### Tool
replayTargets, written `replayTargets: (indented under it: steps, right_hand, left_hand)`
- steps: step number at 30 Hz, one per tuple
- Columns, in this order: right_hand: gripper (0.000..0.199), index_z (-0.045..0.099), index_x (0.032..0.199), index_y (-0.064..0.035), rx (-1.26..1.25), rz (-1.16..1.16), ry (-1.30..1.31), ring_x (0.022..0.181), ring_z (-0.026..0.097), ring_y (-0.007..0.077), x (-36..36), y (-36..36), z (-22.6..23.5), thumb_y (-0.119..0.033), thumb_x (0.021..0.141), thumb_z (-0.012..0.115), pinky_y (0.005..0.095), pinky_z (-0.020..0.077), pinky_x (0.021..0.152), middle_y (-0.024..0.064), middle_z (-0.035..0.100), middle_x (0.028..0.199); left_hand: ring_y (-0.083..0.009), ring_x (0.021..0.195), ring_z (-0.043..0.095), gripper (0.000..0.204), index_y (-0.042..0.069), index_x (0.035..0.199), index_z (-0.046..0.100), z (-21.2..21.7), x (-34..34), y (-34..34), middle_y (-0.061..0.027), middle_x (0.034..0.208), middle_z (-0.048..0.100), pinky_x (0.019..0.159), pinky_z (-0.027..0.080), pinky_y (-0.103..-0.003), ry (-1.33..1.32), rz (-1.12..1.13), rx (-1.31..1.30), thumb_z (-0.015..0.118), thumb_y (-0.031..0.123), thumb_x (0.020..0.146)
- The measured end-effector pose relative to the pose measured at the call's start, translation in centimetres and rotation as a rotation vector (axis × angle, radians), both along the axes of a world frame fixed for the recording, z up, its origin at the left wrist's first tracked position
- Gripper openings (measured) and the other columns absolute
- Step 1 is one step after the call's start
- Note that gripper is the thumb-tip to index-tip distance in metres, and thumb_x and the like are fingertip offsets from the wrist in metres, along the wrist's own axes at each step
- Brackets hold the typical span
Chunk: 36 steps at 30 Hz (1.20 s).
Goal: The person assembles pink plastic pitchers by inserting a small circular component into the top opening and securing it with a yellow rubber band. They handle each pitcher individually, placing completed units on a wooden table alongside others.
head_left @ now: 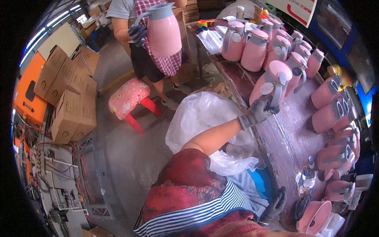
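My left hand (260, 111), in a grey glove, reaches out over the table and is closed on the handle of a pink thermos jug (262, 85). That jug is tilted, with a round white tag on its side. My right hand (274, 207), in a dark glove, is at the table's near edge, its fingers apart and nothing visible in them. Close to it are a cluster of small round metallic discs (306, 178) and a pink bowl-shaped part (314, 217). More pink jugs (254, 51) with grey tops stand around the held one.
Across from me a person in a checked apron holds a large pink jug (164, 33). More jugs (327, 118) line the table's right side. A clear plastic bag (197, 118) bulges beside the table (276, 146). A red-legged stool (130, 98) and cardboard boxes (73, 114) are on the left.
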State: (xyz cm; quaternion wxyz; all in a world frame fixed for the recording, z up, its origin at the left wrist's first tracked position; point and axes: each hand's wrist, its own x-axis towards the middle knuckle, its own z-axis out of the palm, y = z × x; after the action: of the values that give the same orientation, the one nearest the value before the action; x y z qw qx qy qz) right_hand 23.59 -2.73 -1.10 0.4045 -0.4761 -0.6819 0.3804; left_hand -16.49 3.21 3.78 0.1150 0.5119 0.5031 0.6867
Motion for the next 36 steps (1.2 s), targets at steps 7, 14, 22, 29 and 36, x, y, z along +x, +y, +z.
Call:
replayTargets:
  steps: [7, 14, 22, 29, 36]
  right_hand:
    - [0.037, 0.054, 0.132, 0.0061, 0.093, 0.134, -0.136, 0.117, 0.058, 0.0248, -2.9, 0.8, 1.9, -0.012, 0.101, 0.049, 0.0367, 0.0439, 0.102, 0.0174, 0.059, 0.132]
    - [0.032, 0.059, 0.128, 0.0033, 0.188, 0.294, -0.283, 0.114, 0.059, 0.0304, -4.2, 1.8, 1.8, -0.009, 0.099, 0.049, 0.038, 0.0427, 0.101, 0.0198, 0.062, 0.124]
    - [0.047, 0.053, 0.138, -0.0054, 0.558, 0.354, -0.401, 0.131, 0.044, 0.0406, -13.6, 9.9, 3.4, -0.026, 0.096, 0.054, 0.048, 0.0311, 0.111, 0.0206, 0.05, 0.141]
    - [0.058, 0.048, 0.144, -0.0138, 0.521, 0.506, -0.714, 0.143, 0.028, 0.0438, -15.4, 13.8, -4.2, -0.039, 0.093, 0.055, 0.0515, 0.0225, 0.117, 0.0175, 0.038, 0.153]
    - [0.057, 0.049, 0.143, -0.0131, 0.529, 0.504, -0.705, 0.142, 0.027, 0.0445, -14.9, 13.7, -4.0, -0.036, 0.092, 0.056, 0.052, 0.0214, 0.117, 0.0187, 0.037, 0.153]
  left_hand:
    - [-0.0333, 0.079, 0.064, 0.02, 0.002, 0.093, 0.064, -4.1, -4.1, 5.0, -0.0159, 0.081, 0.065, 0.074, 0.05, -0.039, 0.039, 0.272, -0.075, 0.073, 0.017, 0.082]
    - [-0.0423, 0.115, 0.051, 0.05, 0.005, 0.125, 0.053, -9.3, -7.2, 6.7, -0.0202, 0.121, 0.058, 0.099, 0.039, -0.05, -0.01, 0.89, -0.164, 0.071, 0.021, 0.081]
    - [-0.0362, 0.131, 0.041, 0.039, 0.01, 0.12, 0.062, -14.4, -0.8, -0.2, -0.0144, 0.134, 0.053, 0.115, 0.022, -0.056, 0.766, 0.613, -0.356, 0.059, 0.034, 0.089]
    - [-0.0413, 0.131, 0.04, 0.068, 0.009, 0.135, 0.05, -3.1, -6.6, -8.9, -0.0183, 0.14, 0.045, 0.114, 0.023, -0.057, 0.863, 0.748, -0.27, 0.071, 0.036, 0.077]
    - [-0.0488, 0.139, 0.026, 0.083, 0.009, 0.147, 0.037, 10.4, -22.3, -28.7, -0.022, 0.15, 0.032, 0.114, 0.021, -0.06, 0.919, 1.757, -0.139, 0.073, 0.037, 0.078]
